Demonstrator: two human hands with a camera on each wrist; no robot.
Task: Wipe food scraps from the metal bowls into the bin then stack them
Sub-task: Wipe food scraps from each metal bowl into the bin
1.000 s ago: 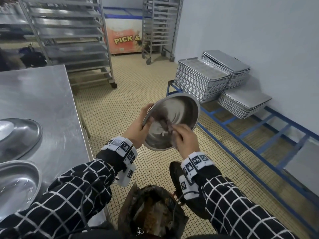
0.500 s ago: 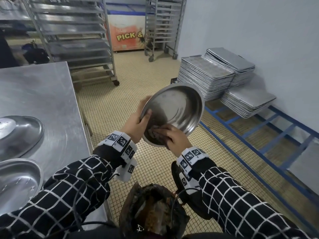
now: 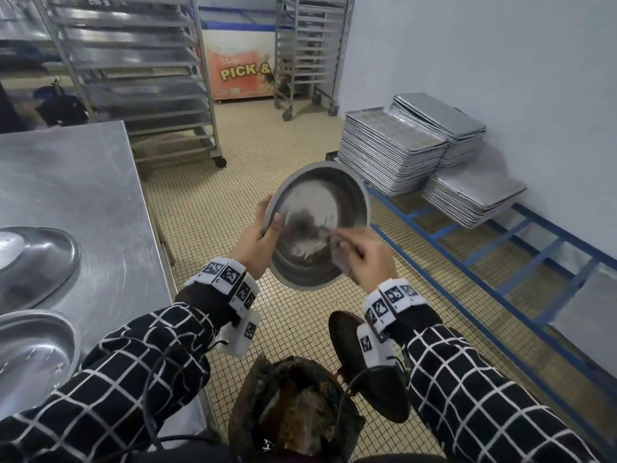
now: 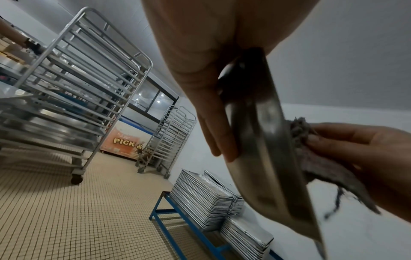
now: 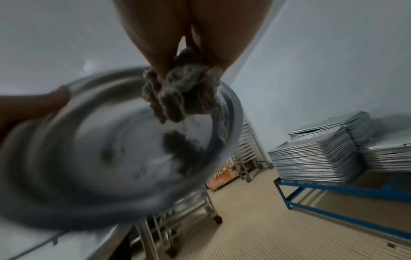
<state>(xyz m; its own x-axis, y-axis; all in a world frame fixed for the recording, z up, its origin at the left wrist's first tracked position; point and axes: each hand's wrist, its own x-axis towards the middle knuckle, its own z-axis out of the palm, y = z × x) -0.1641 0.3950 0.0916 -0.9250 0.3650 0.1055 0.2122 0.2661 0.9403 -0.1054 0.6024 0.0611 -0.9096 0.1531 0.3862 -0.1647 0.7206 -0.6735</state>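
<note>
I hold a round metal bowl (image 3: 317,208) tilted toward me, out over the floor beyond the bin (image 3: 293,409). My left hand (image 3: 260,235) grips its left rim, thumb inside and fingers behind, as the left wrist view shows on the bowl (image 4: 262,158). My right hand (image 3: 364,255) clutches a grey rag (image 5: 182,95) at the bowl's lower right rim; the same rag (image 4: 315,158) shows in the left wrist view. Dark smears mark the inside of the bowl (image 5: 111,149). The bin below holds brown scraps.
A steel table (image 3: 83,195) on the left carries two more metal bowls (image 3: 36,259) (image 3: 30,355). Stacks of baking trays (image 3: 390,148) sit on a blue rack (image 3: 500,262) along the right wall. Wheeled tray racks (image 3: 133,78) stand behind. A dark lid (image 3: 367,379) lies beside the bin.
The rag hand has swept from the bowl's lower middle out to its lower right rim. The bowl has turned a little more upright in my left hand.
</note>
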